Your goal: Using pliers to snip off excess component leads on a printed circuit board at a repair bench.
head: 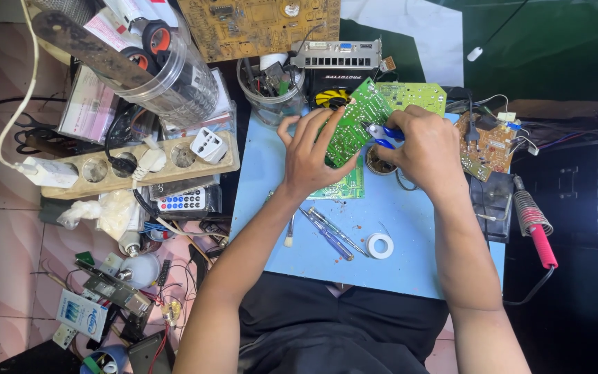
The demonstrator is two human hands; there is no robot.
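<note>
While left fingers (316, 135) grip green board (354, 125), right fingers (399, 135) clasp cutters (382, 134).

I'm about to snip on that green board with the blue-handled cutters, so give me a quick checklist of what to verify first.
1. Left hand grips the green circuit board, held tilted above the table: ok.
2. Right hand holds the blue-handled cutters, tip at the board: ok.
3. Cutter tip on the correct lead: cannot tell, too small.
4. Pale blue work mat free beneath the hands: not ok, a second green board lies there.
5. Red-handled soldering iron parked apart from both hands: ok.
</note>
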